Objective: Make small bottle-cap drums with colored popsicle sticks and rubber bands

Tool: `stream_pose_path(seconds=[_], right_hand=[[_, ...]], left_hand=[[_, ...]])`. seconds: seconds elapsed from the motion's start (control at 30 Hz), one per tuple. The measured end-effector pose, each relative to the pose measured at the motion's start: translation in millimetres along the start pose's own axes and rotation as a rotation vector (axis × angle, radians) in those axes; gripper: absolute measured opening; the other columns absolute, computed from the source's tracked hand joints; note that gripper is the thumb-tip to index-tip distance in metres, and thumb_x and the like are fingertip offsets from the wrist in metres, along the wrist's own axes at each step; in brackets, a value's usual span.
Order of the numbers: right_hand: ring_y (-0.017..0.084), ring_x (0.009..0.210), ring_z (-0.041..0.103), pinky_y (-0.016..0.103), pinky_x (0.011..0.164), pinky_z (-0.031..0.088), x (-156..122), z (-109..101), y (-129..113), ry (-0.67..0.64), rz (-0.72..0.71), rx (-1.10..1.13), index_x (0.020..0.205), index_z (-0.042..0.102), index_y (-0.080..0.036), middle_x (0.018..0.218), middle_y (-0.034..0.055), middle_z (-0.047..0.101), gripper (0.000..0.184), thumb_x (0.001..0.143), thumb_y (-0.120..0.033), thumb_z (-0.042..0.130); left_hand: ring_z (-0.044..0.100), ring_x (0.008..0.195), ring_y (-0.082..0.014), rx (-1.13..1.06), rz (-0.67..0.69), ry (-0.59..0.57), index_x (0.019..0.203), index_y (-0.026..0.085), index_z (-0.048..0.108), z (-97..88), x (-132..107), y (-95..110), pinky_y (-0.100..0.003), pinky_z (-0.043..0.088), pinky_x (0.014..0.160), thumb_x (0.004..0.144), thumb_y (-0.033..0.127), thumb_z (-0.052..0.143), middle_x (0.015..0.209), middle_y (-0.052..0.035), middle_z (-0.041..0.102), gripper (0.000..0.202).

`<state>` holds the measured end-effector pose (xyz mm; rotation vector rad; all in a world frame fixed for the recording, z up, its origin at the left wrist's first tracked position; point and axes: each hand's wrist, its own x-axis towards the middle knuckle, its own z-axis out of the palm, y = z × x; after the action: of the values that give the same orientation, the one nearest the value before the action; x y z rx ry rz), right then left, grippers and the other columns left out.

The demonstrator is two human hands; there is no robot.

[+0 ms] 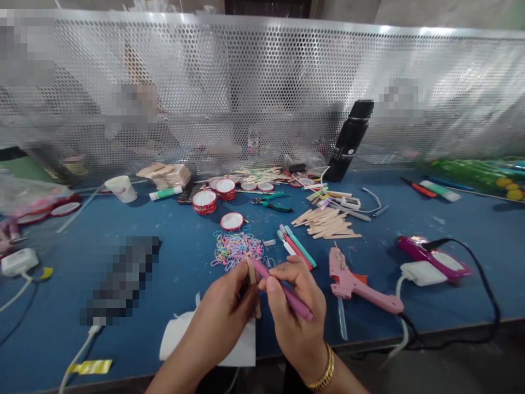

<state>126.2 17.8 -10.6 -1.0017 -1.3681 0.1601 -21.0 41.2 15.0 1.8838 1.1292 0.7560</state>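
Note:
My left hand [229,306] is closed on a wooden craft stick [251,271], held nearly upright near the table's front edge. In my right hand [297,312] is a purple marker [296,302], its tip end touching or very close to the top of the stick. Just beyond both hands lies a pile of small coloured rubber bands [238,246]. Several more markers [298,246] rest to the right of that pile. Under my left forearm there is a white sheet of paper [240,353], partly hidden.
A pink glue gun [348,284] lies to the right, near a purple power strip [435,260]. Loose craft sticks [328,221], pliers [273,203] and red-rimmed discs [204,201] are farther back. A black bottle [351,142] leans by the perforated metal screen [246,98]. At left lies a phone [125,279].

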Motion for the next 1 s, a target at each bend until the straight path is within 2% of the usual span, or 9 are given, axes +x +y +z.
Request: stream_pose_path(seconds=[0.27,0.37,0.63,0.77,1.0], right_hand=[[0.017,0.077,0.068,0.045,0.100,0.047,0.9,-0.1,-0.9,0.019,0.019,-0.001,0.096,0.061,-0.024,0.081,-0.0022,0.071,0.006,0.097,-0.019,0.058],[0.016,0.077,0.068,0.043,0.098,0.047,1.5,0.1,-1.0,0.026,-0.013,-0.014,0.096,0.062,-0.023,0.082,-0.0019,0.071,0.006,0.097,-0.018,0.058],[0.013,0.075,0.068,0.041,0.105,0.043,1.8,1.8,-1.1,0.011,-0.051,-0.015,0.097,0.061,-0.021,0.082,-0.0032,0.071,0.005,0.097,-0.017,0.059],[0.014,0.077,0.068,0.039,0.098,0.047,2.2,1.5,-1.0,0.033,-0.034,-0.012,0.093,0.061,-0.021,0.082,-0.0020,0.070,0.006,0.097,-0.017,0.057],[0.014,0.077,0.067,0.040,0.099,0.046,2.1,1.7,-0.9,0.028,-0.046,-0.014,0.095,0.062,-0.021,0.082,-0.0024,0.070,0.006,0.097,-0.017,0.058]], left_hand=[[0.047,0.067,-0.0135,0.007,-0.008,0.007,0.087,0.022,0.050,-0.3,1.3,-2.3,-0.026,0.036,0.062,0.104,0.031,0.049,0.076,0.0032,0.057,0.020],[0.048,0.067,-0.0131,-0.008,-0.001,0.007,0.087,0.022,0.050,-0.2,0.9,-3.2,-0.026,0.037,0.062,0.104,0.029,0.049,0.076,0.0034,0.058,0.019],[0.047,0.065,-0.0122,0.002,0.013,-0.003,0.086,0.022,0.050,-0.1,1.9,-1.6,-0.025,0.036,0.060,0.104,0.028,0.050,0.074,0.0047,0.056,0.018],[0.048,0.065,-0.0119,0.000,0.010,0.003,0.086,0.022,0.050,0.4,2.6,-1.8,-0.025,0.036,0.060,0.104,0.026,0.050,0.074,0.0050,0.057,0.018],[0.047,0.066,-0.0122,0.014,0.018,0.008,0.086,0.022,0.049,0.1,1.5,-2.5,-0.025,0.036,0.060,0.103,0.028,0.050,0.074,0.0047,0.057,0.018]])
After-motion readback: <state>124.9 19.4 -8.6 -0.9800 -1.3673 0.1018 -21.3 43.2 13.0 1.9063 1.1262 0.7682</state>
